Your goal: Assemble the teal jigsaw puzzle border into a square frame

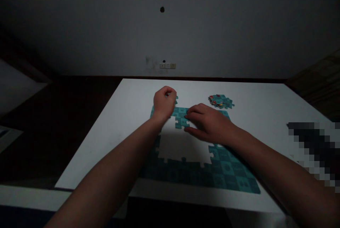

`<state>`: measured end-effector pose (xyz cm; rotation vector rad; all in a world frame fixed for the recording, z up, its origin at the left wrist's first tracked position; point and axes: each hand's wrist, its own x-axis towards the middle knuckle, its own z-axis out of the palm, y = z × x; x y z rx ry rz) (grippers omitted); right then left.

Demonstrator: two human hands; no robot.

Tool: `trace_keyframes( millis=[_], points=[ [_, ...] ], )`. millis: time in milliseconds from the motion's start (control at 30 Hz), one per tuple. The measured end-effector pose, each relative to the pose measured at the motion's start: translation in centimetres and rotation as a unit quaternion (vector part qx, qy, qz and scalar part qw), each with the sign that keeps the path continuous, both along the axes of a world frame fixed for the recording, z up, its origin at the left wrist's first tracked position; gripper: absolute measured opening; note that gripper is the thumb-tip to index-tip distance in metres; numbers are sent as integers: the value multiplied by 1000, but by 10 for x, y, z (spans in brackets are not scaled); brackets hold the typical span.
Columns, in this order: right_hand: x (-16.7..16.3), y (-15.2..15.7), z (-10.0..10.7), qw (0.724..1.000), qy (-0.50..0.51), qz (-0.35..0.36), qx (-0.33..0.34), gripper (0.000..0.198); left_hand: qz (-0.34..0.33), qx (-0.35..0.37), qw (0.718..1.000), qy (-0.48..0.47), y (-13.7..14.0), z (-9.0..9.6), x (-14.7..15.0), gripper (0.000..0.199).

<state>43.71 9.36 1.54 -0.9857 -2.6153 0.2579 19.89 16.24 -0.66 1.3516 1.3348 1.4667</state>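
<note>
A teal jigsaw puzzle [233, 171] lies on the white table, its outer band joined around a bare white middle. My left hand [164, 102] is closed above the puzzle's far left edge. The knobbed edge of a puzzle piece [176, 99] shows beside its fingers; the rest of that piece is hidden. My right hand [205, 121] rests over the far right part of the puzzle, fingers apart. Its fingertips touch or nearly touch a teal piece [182, 121] that juts from the far band into the middle.
A loose pile of puzzle pieces [221, 101], teal with some red and yellow, sits past my right hand. The white table [106, 132] reaches toward a grey wall with sockets [167, 66]. A dark, pixelated shape [316, 143] is at the right edge.
</note>
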Motion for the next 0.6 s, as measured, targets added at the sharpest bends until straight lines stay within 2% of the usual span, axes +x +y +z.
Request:
trace_keyframes(
  millis=[300, 400, 500, 600],
  points=[
    [0, -1, -3, 1000, -1, -18, 8, 24, 6, -1, 1000, -14, -1, 3, 0, 10],
    [-1, 0, -1, 1000, 16, -10, -26, 26, 22, -33, 996, -79, 6, 4, -4, 8],
    [-2, 0, 3, 998, 17, -2, -62, 28, 55, -55, 980, -184, 20, 5, -14, 8],
    [-1, 2, 5, 997, 20, 3, -77, 28, 55, -76, 969, -229, 33, 4, -28, 21]
  ],
)
